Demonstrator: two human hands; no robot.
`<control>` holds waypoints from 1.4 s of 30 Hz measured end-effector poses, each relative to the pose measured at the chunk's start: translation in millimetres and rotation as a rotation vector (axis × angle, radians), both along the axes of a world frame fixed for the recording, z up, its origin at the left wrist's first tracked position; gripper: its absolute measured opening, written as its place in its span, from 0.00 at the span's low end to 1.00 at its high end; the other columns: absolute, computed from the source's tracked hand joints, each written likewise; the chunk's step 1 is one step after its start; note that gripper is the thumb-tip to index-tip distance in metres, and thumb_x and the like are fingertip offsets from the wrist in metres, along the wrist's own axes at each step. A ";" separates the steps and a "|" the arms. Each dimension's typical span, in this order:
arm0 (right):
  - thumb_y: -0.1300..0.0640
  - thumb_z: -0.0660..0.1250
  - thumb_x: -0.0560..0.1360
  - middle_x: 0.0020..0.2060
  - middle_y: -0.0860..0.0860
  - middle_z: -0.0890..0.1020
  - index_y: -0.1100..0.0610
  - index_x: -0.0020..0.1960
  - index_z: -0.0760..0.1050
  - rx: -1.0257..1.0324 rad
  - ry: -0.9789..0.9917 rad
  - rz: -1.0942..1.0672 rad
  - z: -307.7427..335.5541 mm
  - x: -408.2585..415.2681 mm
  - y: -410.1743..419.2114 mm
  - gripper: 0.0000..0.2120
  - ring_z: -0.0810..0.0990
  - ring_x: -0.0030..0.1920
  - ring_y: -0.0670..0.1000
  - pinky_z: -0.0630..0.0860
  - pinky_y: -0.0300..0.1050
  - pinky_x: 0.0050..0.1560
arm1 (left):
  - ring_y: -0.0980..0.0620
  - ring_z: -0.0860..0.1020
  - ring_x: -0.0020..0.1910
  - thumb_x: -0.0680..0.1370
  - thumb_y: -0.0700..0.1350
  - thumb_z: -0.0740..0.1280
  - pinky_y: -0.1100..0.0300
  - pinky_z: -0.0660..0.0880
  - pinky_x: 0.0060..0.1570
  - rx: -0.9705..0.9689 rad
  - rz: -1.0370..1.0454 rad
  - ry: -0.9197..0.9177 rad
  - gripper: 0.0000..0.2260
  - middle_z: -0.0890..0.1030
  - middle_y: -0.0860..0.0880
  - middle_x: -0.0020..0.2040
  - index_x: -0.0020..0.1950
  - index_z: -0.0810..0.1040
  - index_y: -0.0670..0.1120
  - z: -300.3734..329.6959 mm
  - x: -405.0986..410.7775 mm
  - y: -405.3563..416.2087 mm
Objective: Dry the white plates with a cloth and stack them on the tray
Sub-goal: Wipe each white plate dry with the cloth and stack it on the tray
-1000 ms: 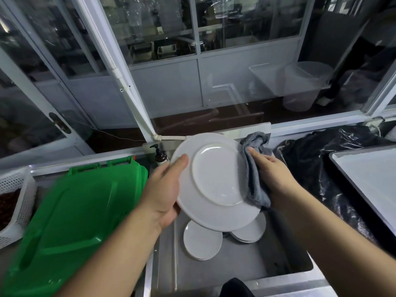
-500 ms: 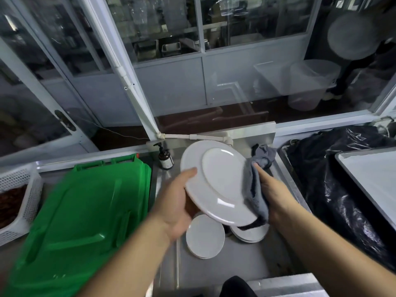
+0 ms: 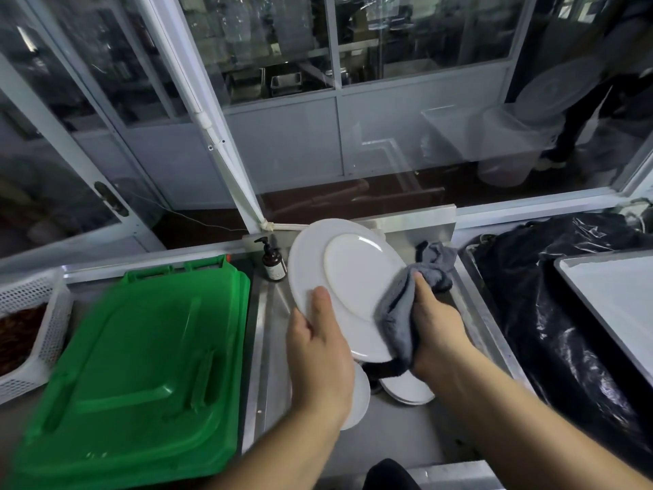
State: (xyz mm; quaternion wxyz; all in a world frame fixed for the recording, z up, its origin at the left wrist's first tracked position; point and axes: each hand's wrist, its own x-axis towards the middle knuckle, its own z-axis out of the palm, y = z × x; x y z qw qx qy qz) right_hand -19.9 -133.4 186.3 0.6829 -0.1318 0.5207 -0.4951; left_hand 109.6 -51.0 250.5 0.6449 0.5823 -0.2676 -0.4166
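A white plate [image 3: 349,277] is held tilted above the steel sink [image 3: 268,348], its underside toward me. My left hand [image 3: 318,351] grips its lower left rim, thumb on the face. My right hand [image 3: 433,325] holds a grey cloth [image 3: 403,313] wrapped over the plate's lower right edge. Two more white plates lie in the sink below, one [image 3: 360,397] under my left wrist and another [image 3: 410,390] under my right. The white tray [image 3: 615,295] sits at the far right.
A green plastic lid [image 3: 134,366] covers the counter at left, beside a white basket [image 3: 35,330]. A brown pump bottle [image 3: 274,261] stands at the sink's back corner. A black plastic bag [image 3: 530,313] lies between sink and tray. Glass partitions rise behind.
The plate has turned more edge-on to the left. My left thumb slid up onto its face, and the cloth moved down to the lower right rim.
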 end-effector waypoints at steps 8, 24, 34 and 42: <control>0.40 0.76 0.76 0.51 0.60 0.89 0.61 0.57 0.86 -0.136 0.163 0.244 8.1 -40.8 -12.2 0.25 0.89 0.51 0.60 0.86 0.51 0.47 | 0.42 0.86 0.56 0.74 0.52 0.71 0.48 0.81 0.56 0.250 -0.349 0.242 0.20 0.87 0.40 0.59 0.65 0.84 0.46 20.0 46.3 -21.1; 0.39 0.74 0.78 0.48 0.54 0.90 0.57 0.55 0.84 -0.038 0.098 0.046 11.5 -11.5 4.7 0.21 0.89 0.49 0.57 0.84 0.54 0.55 | 0.52 0.84 0.61 0.84 0.60 0.66 0.42 0.78 0.67 0.107 -0.075 0.264 0.08 0.87 0.58 0.58 0.59 0.82 0.63 1.0 2.8 0.4; 0.40 0.76 0.76 0.50 0.61 0.89 0.60 0.47 0.90 -0.199 0.213 0.310 28.3 -40.6 -14.2 0.21 0.90 0.48 0.58 0.86 0.47 0.41 | 0.39 0.84 0.63 0.82 0.56 0.64 0.42 0.77 0.67 0.281 -0.518 0.305 0.20 0.85 0.40 0.64 0.69 0.82 0.48 24.1 66.6 -23.5; 0.41 0.74 0.78 0.37 0.51 0.89 0.55 0.46 0.84 -0.176 0.263 0.193 35.4 -22.8 -11.0 0.16 0.88 0.34 0.48 0.81 0.38 0.29 | 0.41 0.87 0.57 0.84 0.53 0.65 0.47 0.85 0.46 0.162 -0.325 0.213 0.14 0.88 0.44 0.59 0.67 0.82 0.50 21.8 52.4 -12.8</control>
